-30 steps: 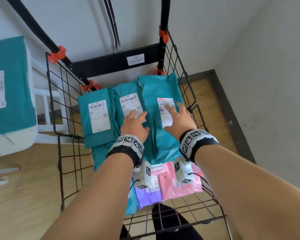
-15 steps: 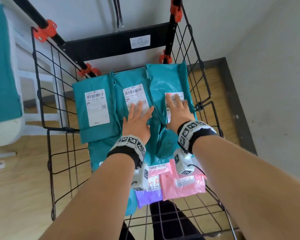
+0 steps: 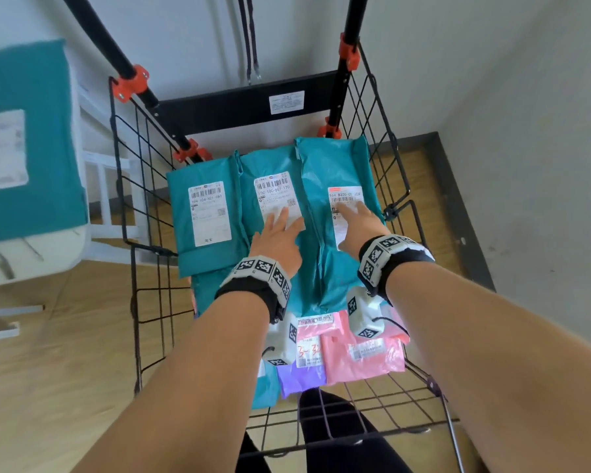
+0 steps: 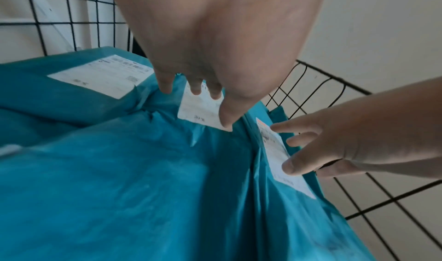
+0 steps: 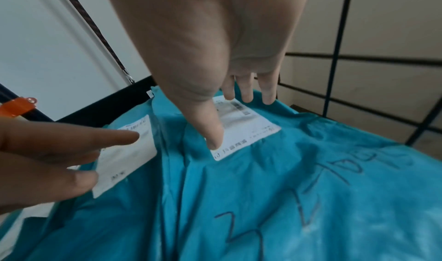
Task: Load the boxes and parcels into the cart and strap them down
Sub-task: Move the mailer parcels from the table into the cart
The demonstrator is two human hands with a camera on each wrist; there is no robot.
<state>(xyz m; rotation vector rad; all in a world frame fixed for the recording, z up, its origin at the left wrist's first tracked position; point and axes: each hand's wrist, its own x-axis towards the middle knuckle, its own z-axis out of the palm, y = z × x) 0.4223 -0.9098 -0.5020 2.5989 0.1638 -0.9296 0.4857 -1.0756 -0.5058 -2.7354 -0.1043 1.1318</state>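
Note:
Three teal parcels with white labels lie side by side in the black wire cart (image 3: 389, 155): left parcel (image 3: 205, 254), middle parcel (image 3: 249, 172), right parcel (image 3: 335, 158). My left hand (image 3: 280, 230) lies flat, fingers straight, over the middle parcel's label (image 4: 198, 106). My right hand (image 3: 359, 220) is spread over the right parcel's label (image 5: 241, 125). Neither hand grips anything. Pink parcels (image 3: 359, 360) and a purple parcel (image 3: 301, 380) lie at the cart's near end, partly under my wrists.
A black strap (image 3: 251, 39) hangs from above behind the cart's back panel (image 3: 226, 110). Orange clamps (image 3: 130, 83) join the black frame tubes. Another teal parcel (image 3: 24, 141) sits on a white stand at left. A wall and dark skirting run close on the right.
Both hands stay flat on the middle and right parcels. They slid a little forward over the labels, then back slightly; the head view shifted.

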